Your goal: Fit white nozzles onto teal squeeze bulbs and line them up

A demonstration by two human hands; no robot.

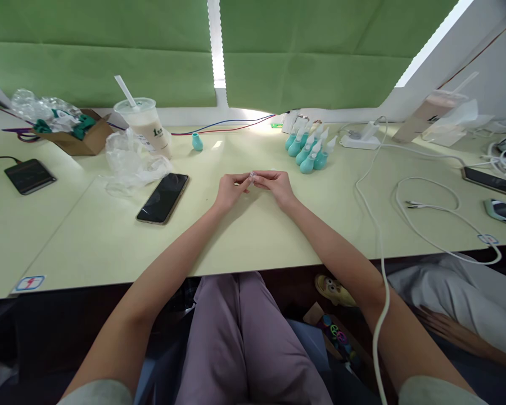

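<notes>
My left hand (231,190) and my right hand (277,185) meet above the middle of the table, fingertips pinched together. Between them is a small clear plastic piece (252,175), mostly covered by the fingers, so its full shape is hidden. Beyond my hands, a teal rubber bulb (197,143) with an open neck and no tip stands upright. To the right, several teal bulb syringes (307,163) with clear pointed tips stand in a close group.
A black phone (163,198), a plastic bag (132,160) and a drink cup (145,126) are on the left, near a cardboard box (82,138). On the right, a white cable (369,208) runs from a power strip (358,140) over the table edge. Another person's hand (442,323) is at lower right.
</notes>
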